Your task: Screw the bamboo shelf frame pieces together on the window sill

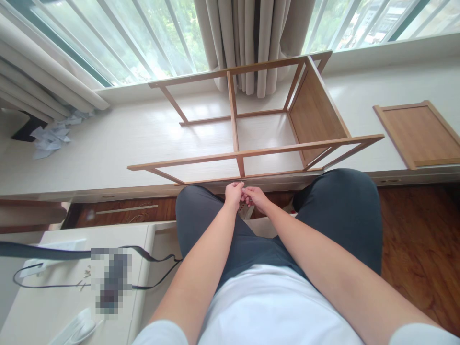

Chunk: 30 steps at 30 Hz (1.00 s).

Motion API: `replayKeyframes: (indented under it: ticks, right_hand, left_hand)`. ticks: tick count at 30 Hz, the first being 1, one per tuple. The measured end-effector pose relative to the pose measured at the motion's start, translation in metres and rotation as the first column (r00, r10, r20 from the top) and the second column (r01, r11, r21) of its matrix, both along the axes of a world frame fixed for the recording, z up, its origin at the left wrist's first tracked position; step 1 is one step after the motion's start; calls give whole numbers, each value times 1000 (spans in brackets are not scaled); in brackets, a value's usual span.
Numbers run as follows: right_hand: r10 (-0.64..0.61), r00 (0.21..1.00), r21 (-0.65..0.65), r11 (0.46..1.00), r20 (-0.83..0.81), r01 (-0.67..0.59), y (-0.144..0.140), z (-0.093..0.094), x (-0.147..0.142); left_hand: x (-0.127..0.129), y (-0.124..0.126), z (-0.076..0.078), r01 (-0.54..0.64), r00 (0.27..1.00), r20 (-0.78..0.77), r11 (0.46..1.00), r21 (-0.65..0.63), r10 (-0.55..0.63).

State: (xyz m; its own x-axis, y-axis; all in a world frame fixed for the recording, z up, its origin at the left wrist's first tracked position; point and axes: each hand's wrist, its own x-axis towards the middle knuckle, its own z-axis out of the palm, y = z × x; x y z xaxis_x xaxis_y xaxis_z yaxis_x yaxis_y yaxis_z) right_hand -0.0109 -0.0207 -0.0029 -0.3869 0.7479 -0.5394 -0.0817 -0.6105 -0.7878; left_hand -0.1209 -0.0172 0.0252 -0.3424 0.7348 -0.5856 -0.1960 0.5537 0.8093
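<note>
Wooden shelf frame [251,124] lies tipped on its side across the wide pale window ledge [108,139], its long rails running left to right and its one fitted panel standing on edge at the right end, which puts the open underside and the near lower rail within reach of the seated person. The near rail hangs just past the ledge's front edge, right above the knees, and that seems to be why both hands meet there and not further in. A second wooden panel [419,134] lies flat on the ledge, well apart to the right, unattached to the frame. Grey curtains [247,43] hang bunched behind the frame's middle, and a heap of crumpled paper [52,139] sits at the far left of the ledge. Nearer, at lower left, a white desk [43,306] carries a black cable [143,254] looped over its top and a few small scattered bits that look like screws [83,280], too small to tell for certain, kept to the side but close by. The left hand [233,194] is curled with fingertips pinched together just under the frame's middle upright; the right hand [255,196] is likewise curled and touches it fingertip to fingertip. Both seem to close on something tiny between them, but what it is cannot be told from here.
</note>
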Motion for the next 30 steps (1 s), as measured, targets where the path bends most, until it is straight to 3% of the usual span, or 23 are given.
replayKeyframes:
  ticks: [3, 7, 13, 18, 30]
  right_hand:
    - [43, 998, 57, 997, 56, -46, 0, -4, 1]
    - [67, 981, 225, 968, 183, -108, -1, -8, 3]
    - [-73, 893, 498, 849, 444, -178, -2, -2, 6]
    - [-139, 854, 541, 820, 502, -185, -2, 7, 7]
    - [-175, 897, 587, 802, 406, -109, -2, 6, 8]
  left_hand:
    - [-1, 0, -1, -11, 1000, -3, 1000, 13, 11]
    - [-2, 1, -4, -21, 1000, -4, 1000, 18, 21]
    - [-3, 2, -8, -34, 999, 2, 999, 16, 34]
    - [-3, 2, -8, -38, 999, 17, 999, 16, 37]
    - [-1, 2, 0, -33, 999, 44, 999, 7, 32]
